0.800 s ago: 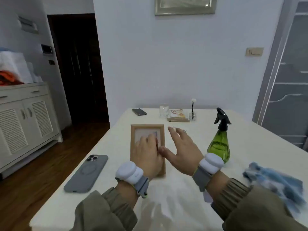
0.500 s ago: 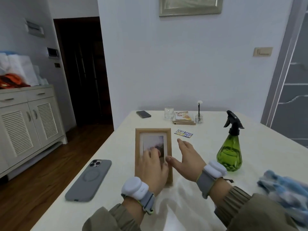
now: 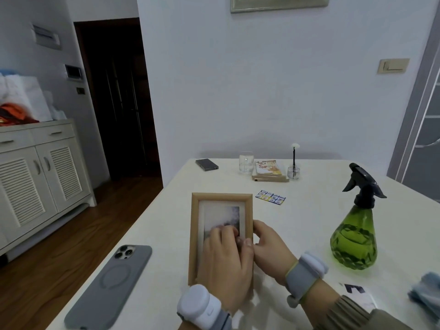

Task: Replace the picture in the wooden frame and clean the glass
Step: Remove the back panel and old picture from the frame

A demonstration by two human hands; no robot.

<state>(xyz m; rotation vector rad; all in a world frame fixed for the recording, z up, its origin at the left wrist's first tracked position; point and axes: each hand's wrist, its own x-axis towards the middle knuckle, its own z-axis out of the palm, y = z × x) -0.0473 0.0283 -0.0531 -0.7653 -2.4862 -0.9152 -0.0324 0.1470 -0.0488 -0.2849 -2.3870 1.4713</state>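
Since a moment ago the right hand (image 3: 270, 248) has drawn in from beside the frame (image 3: 220, 236) and now curls against its right rail, fingers bent, while the left hand (image 3: 223, 260) lies pressed flat on the picture (image 3: 222, 216), fingers together. The frame lies face up on the table (image 3: 309, 222), its long axis running away from the person. It sits between the phone (image 3: 110, 285) and the spray bottle (image 3: 356, 234).

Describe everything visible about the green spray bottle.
The green spray bottle stands upright on the pale table, to the right of the wooden frame and both hands. Its bulbous, faceted body looks like translucent green plastic, narrowing to a neck with a black trigger sprayer whose nozzle points left. Nothing touches it.
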